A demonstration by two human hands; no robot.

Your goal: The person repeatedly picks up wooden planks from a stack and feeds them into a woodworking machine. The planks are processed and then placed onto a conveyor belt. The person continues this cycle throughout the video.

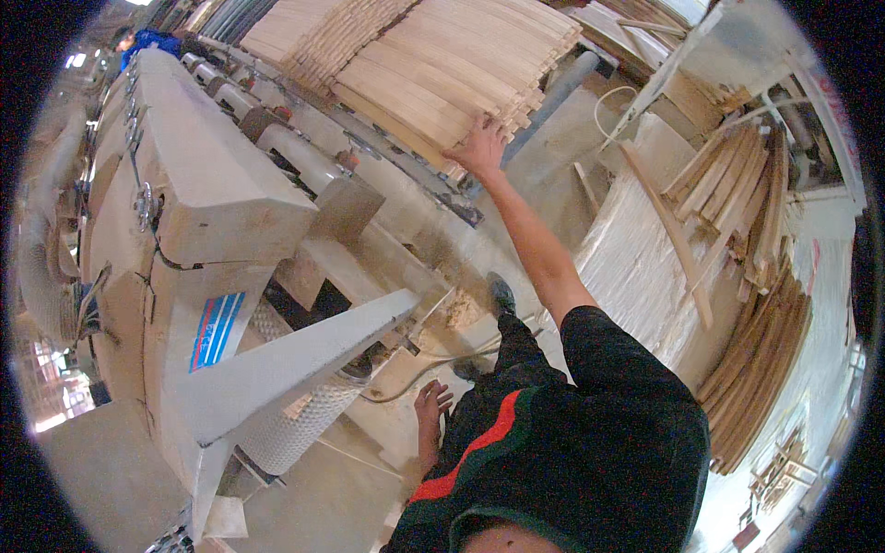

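Note:
At the end of my outstretched arm, my right hand (480, 147) is at the near corner of a large stack of pale wooden boards (442, 69). Its fingers are spread over the board ends; whether they press on the wood I cannot tell. My left hand (431, 410) hangs low beside my body, fingers loosely bent and apart, with nothing seen in it. Nearest to it is a large dusty machine (230, 221) with a slanted metal bar (313, 355) and a textured roller (300, 429).
Right of me, several loose wooden strips (737, 184) lie near a bundle of darker strips (761, 369) on a pale, shiny surface (636, 249). A grey pipe (553, 101) runs beside the stack. A hose (415, 373) crosses the dusty floor near my shoe (501, 293). Someone in blue (152, 44) stands far left.

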